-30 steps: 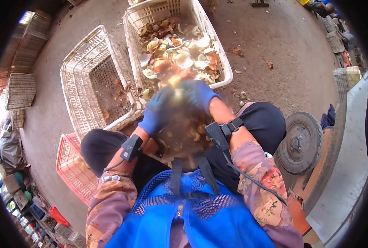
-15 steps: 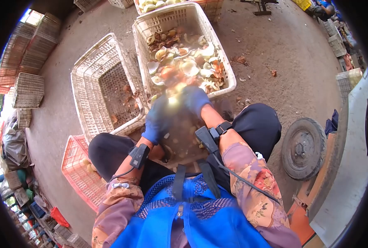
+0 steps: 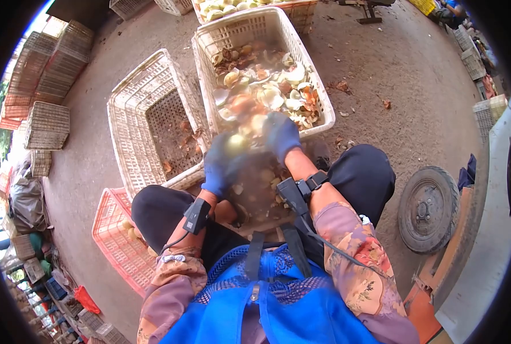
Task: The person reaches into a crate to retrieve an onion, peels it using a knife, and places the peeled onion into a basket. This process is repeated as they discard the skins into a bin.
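Observation:
My left hand (image 3: 216,165), in a blue glove, is closed round a pale, round peeled onion (image 3: 236,143). Just to its right, a little apart, my right hand (image 3: 282,136) wears the same kind of glove. Its fingers look curled, but the blur hides what they hold, if anything. Both hands are at the near end of a white plastic crate (image 3: 329,117). Loose onion skins (image 3: 271,98) and pale outer layers lie in that crate. Below my hands, between my knees, several small onions (image 3: 265,176) show through the blur.
Left of the skins stands another white crate (image 3: 126,137) with a few scraps on its bottom. A pink crate (image 3: 115,229) with onions is beside my left knee. Beyond, another crate holds pale onions (image 3: 232,8). A wheel (image 3: 426,211) is at my right.
My hands have moved apart, and the onion in my left hand shows more clearly. The whole view has shifted slightly, so the crates appear farther right.

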